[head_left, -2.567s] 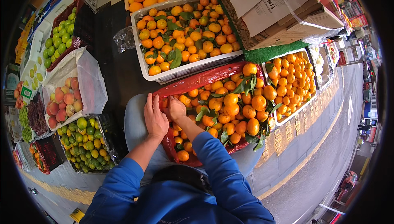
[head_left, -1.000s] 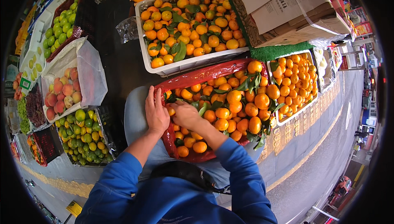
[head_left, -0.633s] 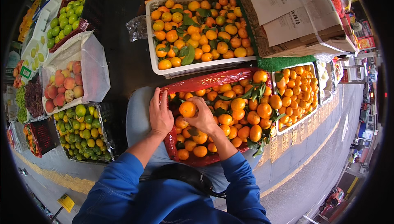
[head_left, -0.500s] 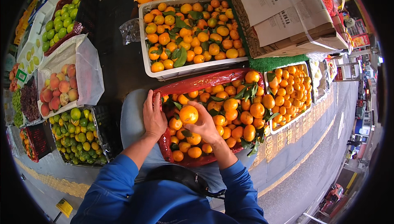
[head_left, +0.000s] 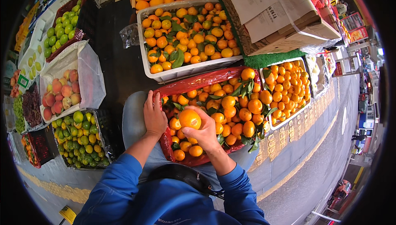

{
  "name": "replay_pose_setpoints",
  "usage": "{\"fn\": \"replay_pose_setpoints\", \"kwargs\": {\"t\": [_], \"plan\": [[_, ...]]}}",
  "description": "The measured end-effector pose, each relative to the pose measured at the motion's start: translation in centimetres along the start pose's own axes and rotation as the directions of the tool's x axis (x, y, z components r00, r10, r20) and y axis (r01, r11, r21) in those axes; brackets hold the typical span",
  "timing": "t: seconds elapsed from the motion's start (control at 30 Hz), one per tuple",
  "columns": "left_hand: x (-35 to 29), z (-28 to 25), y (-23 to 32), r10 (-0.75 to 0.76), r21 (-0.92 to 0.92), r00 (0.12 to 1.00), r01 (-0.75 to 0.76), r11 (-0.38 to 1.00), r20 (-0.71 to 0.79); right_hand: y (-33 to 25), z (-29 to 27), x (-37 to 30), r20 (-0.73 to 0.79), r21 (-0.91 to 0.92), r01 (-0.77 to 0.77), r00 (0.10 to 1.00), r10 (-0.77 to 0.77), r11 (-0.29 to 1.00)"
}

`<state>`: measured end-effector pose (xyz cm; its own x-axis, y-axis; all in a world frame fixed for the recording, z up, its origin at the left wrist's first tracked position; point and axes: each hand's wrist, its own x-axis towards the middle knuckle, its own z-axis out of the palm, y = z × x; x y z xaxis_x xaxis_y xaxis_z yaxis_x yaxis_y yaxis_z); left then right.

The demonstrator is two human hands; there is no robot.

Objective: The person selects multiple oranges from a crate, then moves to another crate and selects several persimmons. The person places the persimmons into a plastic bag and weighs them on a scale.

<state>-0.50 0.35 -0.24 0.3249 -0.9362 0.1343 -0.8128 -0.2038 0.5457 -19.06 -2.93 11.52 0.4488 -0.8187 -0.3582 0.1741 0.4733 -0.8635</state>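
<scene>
Fingers of my right hand grasp one orange; my left hand lies flat on the red-lined crate, cardboard boxes beyond.

Daylight is cast over a grey paved street, edged by a strip of yellow tactile paving. Shopfronts are seen along the far side, and a yellow line is painted lower left.

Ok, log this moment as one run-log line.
right hand: holds orange | left hand: on red liner edge | below: crate of oranges | beside: green fruit, peaches
</scene>
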Motion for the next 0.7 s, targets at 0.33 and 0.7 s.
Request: {"fn": "replay_pose_setpoints", "kwargs": {"t": [0.33, 0.7], "plan": [[-0.1, 0.1, 0.0, 0.014, 0.002, 1.000, -0.014, 1.000, -0.014, -0.1, 0.4, -0.6, -0.099, -0.019, 0.056, 0.993, -0.057, 0.998], [-0.2, 0.1, 0.0, 0.045, 0.014, 0.998, -0.044, 0.999, -0.035, -0.3, -2.7, -1.3, -0.188, 0.358, 0.035, 0.982, 0.036, 0.933]]}}
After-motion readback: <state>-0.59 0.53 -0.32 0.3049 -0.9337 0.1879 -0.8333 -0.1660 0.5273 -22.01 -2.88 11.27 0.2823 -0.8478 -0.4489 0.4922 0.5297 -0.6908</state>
